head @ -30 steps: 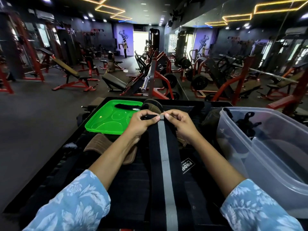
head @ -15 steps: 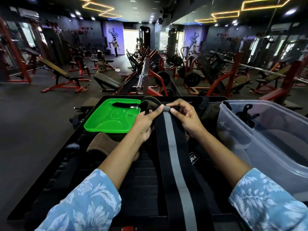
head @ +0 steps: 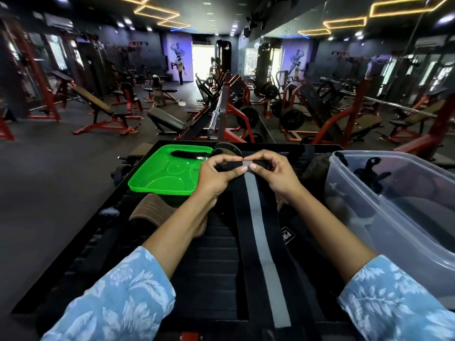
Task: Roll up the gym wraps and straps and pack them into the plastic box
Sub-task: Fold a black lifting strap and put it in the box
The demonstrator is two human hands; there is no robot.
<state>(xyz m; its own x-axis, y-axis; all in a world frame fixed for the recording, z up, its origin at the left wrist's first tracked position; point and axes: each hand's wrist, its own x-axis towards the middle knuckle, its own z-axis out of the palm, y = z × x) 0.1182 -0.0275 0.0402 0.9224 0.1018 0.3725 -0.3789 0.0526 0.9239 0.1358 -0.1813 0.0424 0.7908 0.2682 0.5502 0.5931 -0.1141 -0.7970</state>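
Observation:
A long black wrap with a grey centre stripe point(head: 258, 232) lies lengthwise on the black bench, running from the near edge to my hands. My left hand point(head: 216, 173) and my right hand point(head: 273, 171) both pinch its far end, which is curled into a small roll between thumbs and fingertips. The clear plastic box point(head: 364, 217) stands at the right with a black strap point(head: 369, 173) inside. A brown wrap point(head: 157, 212) lies under my left forearm. A rolled brown wrap point(head: 226, 150) sits just beyond my hands.
The green lid point(head: 167, 175) lies upside down at the far left of the bench, a black strap point(head: 189, 155) on its far side. Another dark wrap point(head: 317, 163) lies between my right hand and the box. Gym machines and benches fill the floor beyond.
The far end of the striped wrap has been folded over and rolled a little toward me. Both hands stay on it, fingers more curled over the roll.

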